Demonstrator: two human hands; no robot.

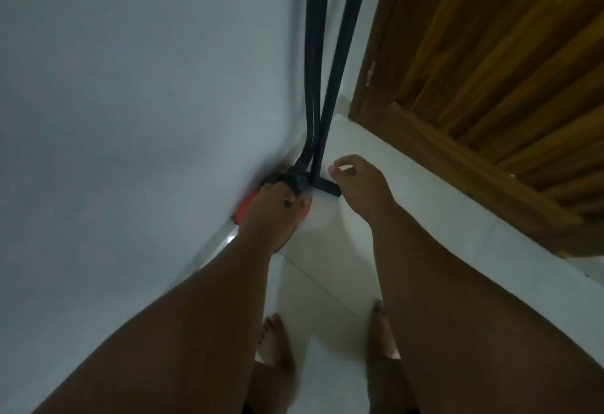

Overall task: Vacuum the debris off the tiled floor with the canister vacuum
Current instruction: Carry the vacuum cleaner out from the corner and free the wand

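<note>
The left hand [274,214] has its grip closed around the black hose [312,93] end at the orange-and-black vacuum [251,199], low in the corner against the wall [130,86]. The right hand [359,184] hovers just beside the nozzle [328,186], fingers loosely curled, holding nothing. Bare feet stand on the floor [327,266].

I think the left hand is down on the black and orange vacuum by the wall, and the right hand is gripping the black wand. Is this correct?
Not entirely. The head view shows the right hand hovering open beside the black wand, thumb and forefinger nearly pinched, gripping nothing. The rest holds: the left hand is down on the black and orange vacuum by the wall.
</note>
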